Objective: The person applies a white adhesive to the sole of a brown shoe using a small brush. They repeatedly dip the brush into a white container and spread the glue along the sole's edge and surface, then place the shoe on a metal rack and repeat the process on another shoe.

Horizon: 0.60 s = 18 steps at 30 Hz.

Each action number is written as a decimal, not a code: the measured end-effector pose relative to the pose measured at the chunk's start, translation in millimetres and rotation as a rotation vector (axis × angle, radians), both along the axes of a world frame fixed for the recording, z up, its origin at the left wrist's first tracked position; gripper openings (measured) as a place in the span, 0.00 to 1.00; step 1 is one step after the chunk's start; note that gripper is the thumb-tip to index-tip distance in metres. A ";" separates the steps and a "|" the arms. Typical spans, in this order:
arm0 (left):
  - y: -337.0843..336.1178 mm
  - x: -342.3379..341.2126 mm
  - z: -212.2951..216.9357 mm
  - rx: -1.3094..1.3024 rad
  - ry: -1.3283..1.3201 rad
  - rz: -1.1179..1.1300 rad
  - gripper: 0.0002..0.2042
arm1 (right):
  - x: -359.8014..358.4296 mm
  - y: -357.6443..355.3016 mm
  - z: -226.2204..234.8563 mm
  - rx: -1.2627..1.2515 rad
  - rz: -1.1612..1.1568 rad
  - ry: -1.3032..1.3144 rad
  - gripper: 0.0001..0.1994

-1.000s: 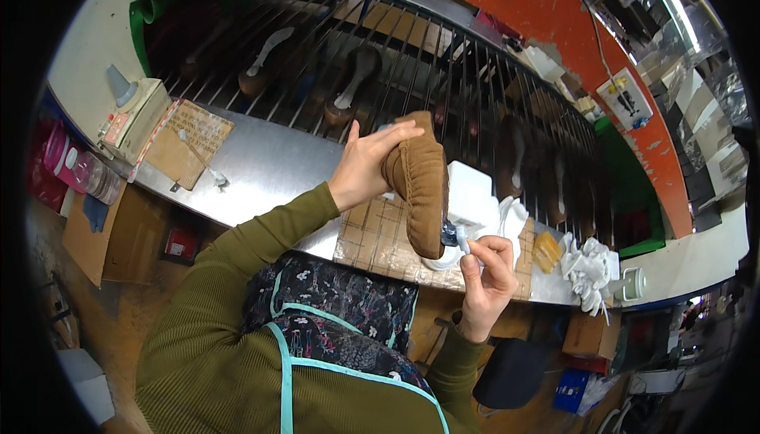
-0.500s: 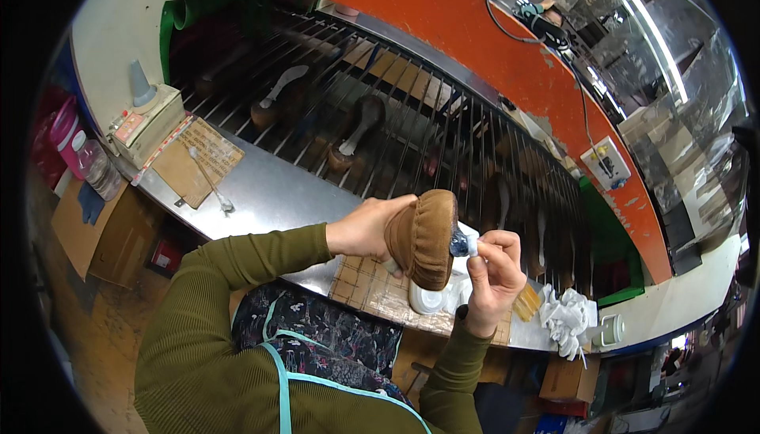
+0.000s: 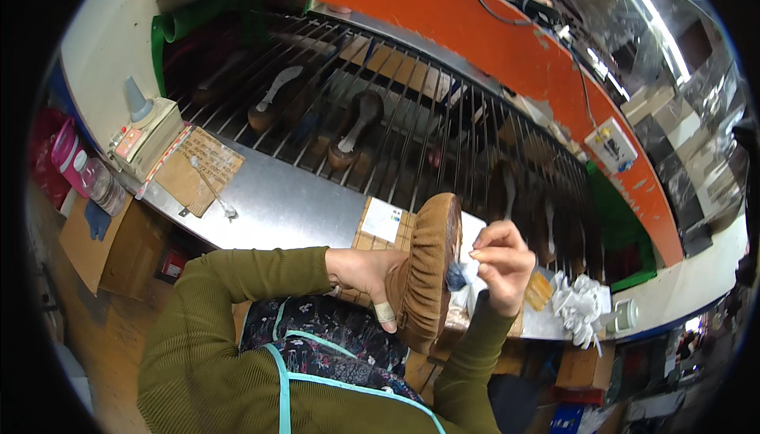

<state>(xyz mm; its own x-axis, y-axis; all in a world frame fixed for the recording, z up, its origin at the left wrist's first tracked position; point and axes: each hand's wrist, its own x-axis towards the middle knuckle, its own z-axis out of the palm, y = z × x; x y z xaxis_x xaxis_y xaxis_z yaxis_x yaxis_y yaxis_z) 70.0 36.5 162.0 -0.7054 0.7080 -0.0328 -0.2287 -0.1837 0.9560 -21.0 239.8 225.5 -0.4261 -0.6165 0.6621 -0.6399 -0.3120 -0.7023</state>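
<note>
My left hand (image 3: 366,272) grips a brown suede boot (image 3: 426,276) with a gathered, ruffled edge, held over the bench front with its dark underside turned right. Tape or a finger cover wraps one of my left fingers. My right hand (image 3: 507,264) pinches a small pale wad with a dark blue, wet-looking end (image 3: 457,277). That dark end sits against the boot's underside. Whether the wad is cloth or a small brush, I cannot tell.
Behind the bench (image 3: 277,208), more shoes (image 3: 356,129) lie upside down on metal bars under an orange hood (image 3: 396,7). At left are a beige box (image 3: 150,141), cardboard with a swab-like stick (image 3: 212,185), and a bottle (image 3: 101,185). Crumpled white gloves (image 3: 578,303) lie at right.
The boot has come lower and nearer my body, and its underside has turned more toward me. My right hand has shifted slightly right, still holding the dark-ended wad to it.
</note>
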 end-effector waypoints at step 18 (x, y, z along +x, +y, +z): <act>-9.7 -0.9 -90.5 0.757 -0.210 0.308 0.48 | 58.1 106.6 -136.5 0.648 -1.131 0.046 0.03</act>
<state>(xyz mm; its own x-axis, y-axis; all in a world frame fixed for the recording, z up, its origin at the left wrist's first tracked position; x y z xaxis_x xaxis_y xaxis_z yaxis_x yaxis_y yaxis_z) 69.1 26.8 71.5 -0.9028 0.3688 0.2214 -0.2229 -0.8412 0.4927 37.1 346.4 89.0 -0.9009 -0.1445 0.4092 -0.3511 0.7968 -0.4917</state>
